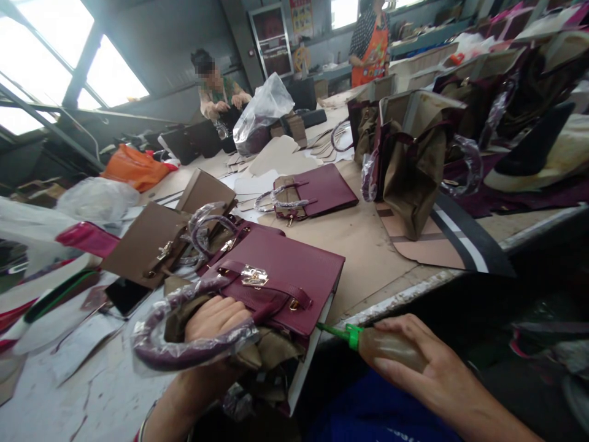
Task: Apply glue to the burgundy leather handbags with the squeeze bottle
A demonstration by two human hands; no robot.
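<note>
A burgundy handbag (276, 276) with a gold clasp lies tilted at the table's front edge, its plastic-wrapped handle (159, 341) towards me. My left hand (218, 319) reaches through the handle loop and grips the bag at its opening, where brown lining shows; its fingertips are partly hidden. In my right hand (418, 353) is a squeeze bottle (391, 348) of brownish liquid with a green cap. Its green nozzle points left, the tip at the pale side edge of the bag. Whether liquid is coming out is too small to tell.
Brown handbags (145, 242) stand to the left beside a dark phone (126, 296). Another burgundy bag (329, 191) lies further back. Unfinished bags (414, 166) stand at right. Two people (216, 92) are across the table, near a clear plastic bag (264, 110).
</note>
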